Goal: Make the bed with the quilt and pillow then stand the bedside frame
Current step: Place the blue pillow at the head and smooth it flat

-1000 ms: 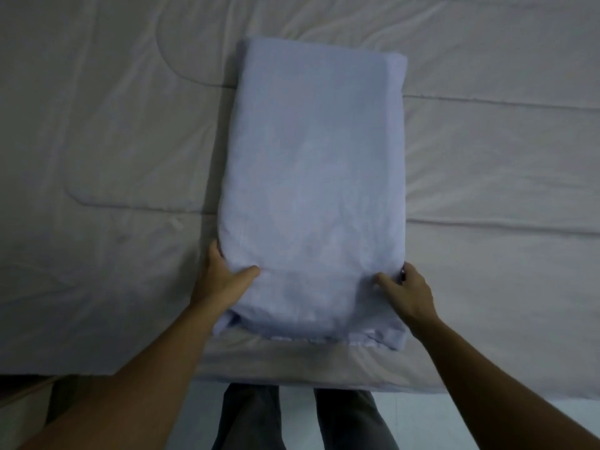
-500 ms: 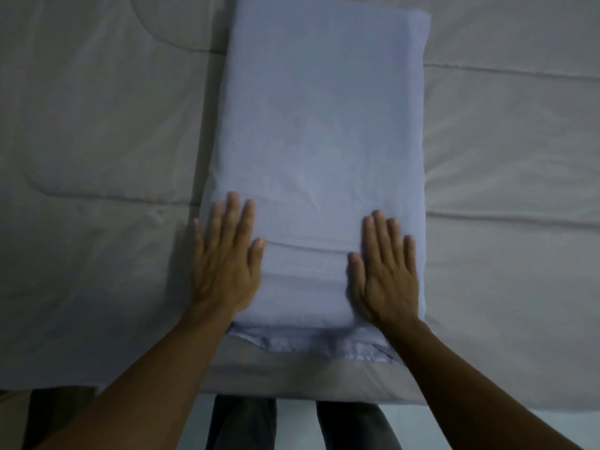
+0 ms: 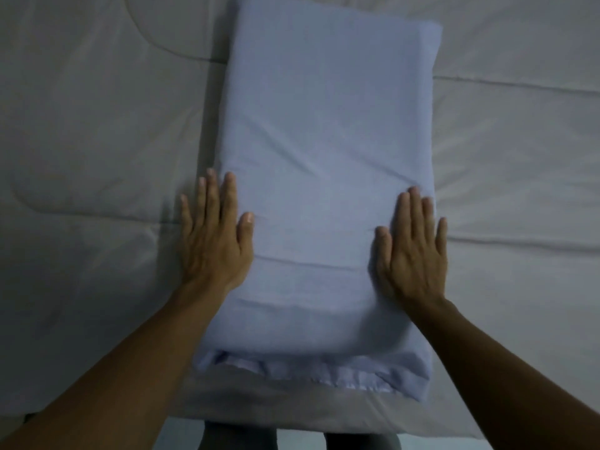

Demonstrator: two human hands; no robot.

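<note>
Since half a second ago both my hands have slid apart, from the top of the pillow (image 3: 324, 141) out to its long sides, and the pillow now sits larger and lower in my view. A second ago the same hands were gripping its near end; that grip is gone.

My left hand (image 3: 212, 241) lies palm down with the fingers straight and close together, holding nothing. Its thumb and first finger rest on the pillow's left edge, while the outer fingers lie over the quilt (image 3: 81, 125) just beside it. My right hand (image 3: 410, 251) is likewise flat and spread, gripping nothing. The thumb and most fingers press on the pillow's right edge, and the little finger splays out past it over the quilt. Both forearms reach in from the lower corners, bare.

The pale blue pillow lies lengthwise away from me on top of the grey quilt, which covers the bed on both sides. The loose hem (image 3: 292, 368) of its case is at the near end, close to the bed's near edge.
</note>
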